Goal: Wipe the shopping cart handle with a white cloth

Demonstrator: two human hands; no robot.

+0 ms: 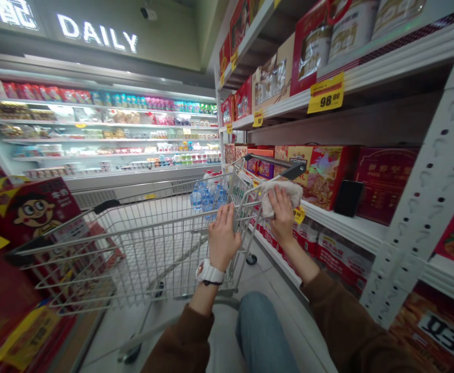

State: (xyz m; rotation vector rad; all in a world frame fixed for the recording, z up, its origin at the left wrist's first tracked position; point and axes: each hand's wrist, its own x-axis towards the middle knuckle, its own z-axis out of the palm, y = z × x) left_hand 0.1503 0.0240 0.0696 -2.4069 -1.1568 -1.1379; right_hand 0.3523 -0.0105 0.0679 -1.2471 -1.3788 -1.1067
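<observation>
A metal shopping cart [133,238] stands crosswise in front of me, its wire basket stretching to the left. My left hand [222,235], with a white watch [210,272] on its wrist, grips the basket's top rim near the handle end. A pale, fluffy cloth [268,199] is under my right hand [282,215], which presses it against the frame just below the dark handle [277,165]. The cloth hides the part of the frame beneath it. Inside the basket I see only wire mesh.
White shelving [425,155] with boxed goods runs close along my right. A black phone [349,198] leans on the middle shelf. Red cartons [36,212] stand at left, bottled water [207,196] beyond the cart, and a refrigerated display [114,134] at the back.
</observation>
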